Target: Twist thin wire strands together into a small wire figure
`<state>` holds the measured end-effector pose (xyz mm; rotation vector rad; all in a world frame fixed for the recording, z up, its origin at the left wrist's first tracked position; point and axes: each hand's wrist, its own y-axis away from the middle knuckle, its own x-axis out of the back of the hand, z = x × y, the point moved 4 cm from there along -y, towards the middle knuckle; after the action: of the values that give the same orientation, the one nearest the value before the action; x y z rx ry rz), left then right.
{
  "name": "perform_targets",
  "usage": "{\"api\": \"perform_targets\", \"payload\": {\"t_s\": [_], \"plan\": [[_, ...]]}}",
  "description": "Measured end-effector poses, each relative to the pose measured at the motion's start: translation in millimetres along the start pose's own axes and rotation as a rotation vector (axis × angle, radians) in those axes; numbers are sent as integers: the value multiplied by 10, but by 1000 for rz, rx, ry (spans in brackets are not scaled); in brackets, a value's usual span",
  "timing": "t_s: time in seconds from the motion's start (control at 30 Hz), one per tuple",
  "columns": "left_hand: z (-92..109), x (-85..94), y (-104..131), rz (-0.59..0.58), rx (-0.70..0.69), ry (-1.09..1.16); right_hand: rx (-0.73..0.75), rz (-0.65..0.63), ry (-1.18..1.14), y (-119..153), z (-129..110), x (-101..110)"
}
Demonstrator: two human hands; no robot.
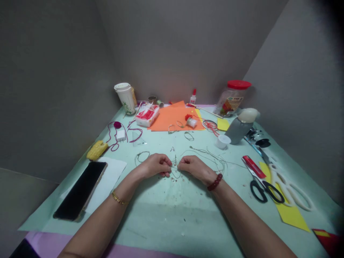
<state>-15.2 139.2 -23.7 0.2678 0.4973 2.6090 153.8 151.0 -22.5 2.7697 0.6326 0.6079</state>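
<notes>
My left hand [158,165] and my right hand [194,166] face each other over the middle of the table, only a small gap apart. Each pinches thumb against fingers on a thin greenish cord [176,175], which loops between them. Tiny pale bits [174,180], too small to name, lie on the green sheet just below the fingertips. Long loose strands of the same cord [215,157] spread out beyond my right hand. A coiled loop of cord [142,156] rests beside my left hand. What sits right at the fingertips is too small to make out.
Black-handled scissors [264,190] and white-handled scissors [291,190] lie at the right, near a grey pump bottle [239,129] and a small white cup [223,142]. A phone [80,190] is at the left. Orange paper [172,118], a tissue pack [147,115] and a red-lidded jar [231,100] stand farther back.
</notes>
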Motion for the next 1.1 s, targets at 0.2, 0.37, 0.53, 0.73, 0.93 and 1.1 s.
{"api": "perform_targets", "payload": {"t_s": [0.2, 0.37, 0.53, 0.73, 0.93, 1.1], "plan": [[70, 42, 46, 96, -70, -230, -21, -16, -10, 33, -49, -8], [158, 78, 79, 221, -159, -394, -48, -22, -38, 53, -62, -17], [146, 75, 49, 259, -125, -289, -40, -24, -48, 57, -63, -24], [174, -8, 50, 192, -156, -193, -15, -15, -36, 41, -48, -21], [221, -33, 53, 345, -264, -326, -6, -22, -39, 22, -21, -26], [100, -86, -16, 361, -180, -235, -4, -13, -18, 4, -3, -25]]}}
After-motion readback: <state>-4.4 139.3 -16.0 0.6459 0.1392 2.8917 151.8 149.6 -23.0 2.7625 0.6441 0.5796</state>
